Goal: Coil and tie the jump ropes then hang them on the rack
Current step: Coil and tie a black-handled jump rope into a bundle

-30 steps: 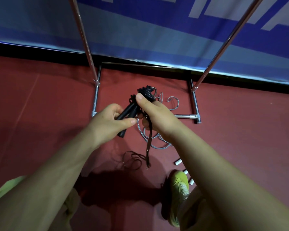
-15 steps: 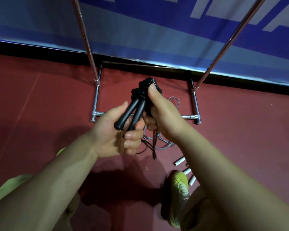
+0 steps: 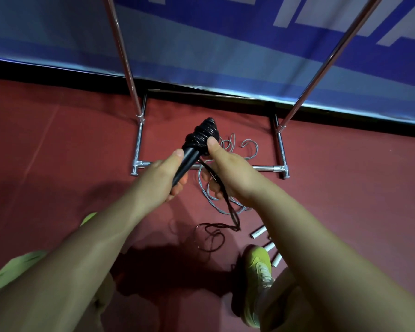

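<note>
Left hand (image 3: 163, 174) turned knuckles-up since before, both hands gripping black jump rope (image 3: 201, 137); right hand (image 3: 228, 172), red floor (image 3: 58, 152), blue banner (image 3: 225, 44)

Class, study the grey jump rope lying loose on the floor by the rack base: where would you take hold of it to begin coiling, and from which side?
Probably at the white handles beside the yellow shoe: rigid, straight and apart from the tangle. Come from above, fingers across a handle's width. The grey jump rope is looped and crossing itself near the rack base, so a grip mid-cord would likely drag knots.
</note>
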`<action>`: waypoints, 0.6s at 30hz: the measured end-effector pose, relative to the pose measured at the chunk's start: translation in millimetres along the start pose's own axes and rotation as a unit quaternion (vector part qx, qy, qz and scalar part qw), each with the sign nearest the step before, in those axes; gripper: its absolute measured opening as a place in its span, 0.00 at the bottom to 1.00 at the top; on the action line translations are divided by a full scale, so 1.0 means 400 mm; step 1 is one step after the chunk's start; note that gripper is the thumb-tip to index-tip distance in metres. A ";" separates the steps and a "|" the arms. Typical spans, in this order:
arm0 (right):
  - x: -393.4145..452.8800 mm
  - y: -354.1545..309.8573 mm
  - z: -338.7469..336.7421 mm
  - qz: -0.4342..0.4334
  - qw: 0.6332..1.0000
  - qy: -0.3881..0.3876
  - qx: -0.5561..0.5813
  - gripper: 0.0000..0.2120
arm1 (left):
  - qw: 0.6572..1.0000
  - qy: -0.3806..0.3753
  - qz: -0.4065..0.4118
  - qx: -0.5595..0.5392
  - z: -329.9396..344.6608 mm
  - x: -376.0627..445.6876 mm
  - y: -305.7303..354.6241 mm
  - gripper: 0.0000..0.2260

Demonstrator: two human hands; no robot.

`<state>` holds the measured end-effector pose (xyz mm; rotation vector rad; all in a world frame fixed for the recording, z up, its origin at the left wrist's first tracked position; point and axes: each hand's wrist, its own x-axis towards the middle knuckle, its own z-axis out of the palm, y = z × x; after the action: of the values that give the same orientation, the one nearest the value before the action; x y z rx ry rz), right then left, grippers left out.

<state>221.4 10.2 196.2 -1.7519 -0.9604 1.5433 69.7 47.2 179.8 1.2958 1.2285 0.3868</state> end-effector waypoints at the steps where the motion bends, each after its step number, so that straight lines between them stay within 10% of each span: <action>1: 0.000 0.001 -0.001 0.023 1.000 -0.003 0.002 0.26 | 1.000 0.009 -0.007 -0.003 -0.004 0.003 -0.002 0.24; 18: 0.026 0.014 -0.015 -0.001 0.989 0.105 -0.101 0.23 | 0.980 0.055 0.011 0.193 -0.031 0.030 -0.024 0.19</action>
<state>228.6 15.9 187.0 -2.0068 -1.0397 1.2635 60.2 60.0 168.4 1.6366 1.4317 0.2429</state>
